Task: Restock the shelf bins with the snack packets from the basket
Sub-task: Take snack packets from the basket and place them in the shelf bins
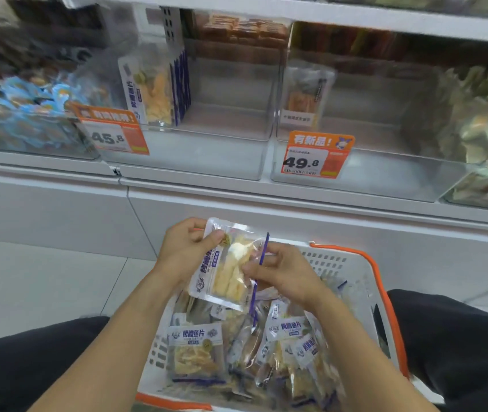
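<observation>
Because the fish-slice packets have to stand on edge in the bin, I hold this one up in front of me with both hands to square it before it goes in. My left hand (187, 252) grips the top corner of the raised packet (228, 264), thumb pinched down on its front face and fingers curled behind it. My right hand (278, 270) pinches the opposite long edge, fingers curled round it; a second packet may sit behind the first, since a blue edge (263, 248) shows just past my fingers, but I cannot tell for sure.

I hold it over the white basket (353, 272) with the orange handle, which sits between my knees so the stock is close under my hands. Many more packets (195, 349) lie loose and overlapping in it.

Up on the shelf, the clear bin (207, 156) behind the 45.8 price tag (112, 132) holds a short row of matching packets (159, 90), upright at its left side, with bare space to their right. That, I judge, is where this one belongs.
</observation>
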Available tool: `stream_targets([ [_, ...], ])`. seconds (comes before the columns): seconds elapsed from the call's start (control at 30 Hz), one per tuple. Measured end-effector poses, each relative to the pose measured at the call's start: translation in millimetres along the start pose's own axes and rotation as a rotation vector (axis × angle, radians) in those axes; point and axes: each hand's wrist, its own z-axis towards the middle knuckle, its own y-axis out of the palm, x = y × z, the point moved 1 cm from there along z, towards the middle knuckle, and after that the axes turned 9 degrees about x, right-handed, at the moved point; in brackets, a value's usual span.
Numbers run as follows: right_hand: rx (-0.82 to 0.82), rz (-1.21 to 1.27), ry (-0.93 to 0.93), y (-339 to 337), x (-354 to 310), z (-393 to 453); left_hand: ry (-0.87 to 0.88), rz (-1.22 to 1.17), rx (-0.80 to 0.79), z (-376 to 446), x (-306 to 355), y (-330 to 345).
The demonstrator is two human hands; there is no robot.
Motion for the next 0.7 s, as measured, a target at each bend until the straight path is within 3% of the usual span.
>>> stream_targets([
  [0.07, 0.06, -0.068, -0.123, 3, -22, 4, 0.067, 0.016, -0.033, 8, 25, -5],
  [0.13, 0.155, -0.127, -0.289, 9, -49, 11, 0.186, 0.059, 0.043, 22, 54, -15],
  [0.23, 0.402, -0.376, -0.651, 19, -99, 21, 0.48, 0.17, 0.434, 49, 98, -43],
  [0.3, 0.528, -0.471, -0.907, 29, -135, 27, 0.671, 0.325, 0.606, 67, 122, -66],
  [0.4, 0.612, -0.534, -1.139, 46, -179, 48, 0.787, 0.64, 0.524, 96, 144, -94],
  [0.47, 0.609, -0.579, -1.151, 60, -198, 69, 0.757, 0.792, 0.431, 113, 147, -108],
  [0.6, 0.47, -0.709, -0.751, 94, -209, 129, 0.765, 0.93, 0.387, 137, 141, -128],
  [0.7, 0.391, -0.783, -0.591, 116, -220, 176, 0.766, 0.93, 0.395, 143, 135, -131],
])
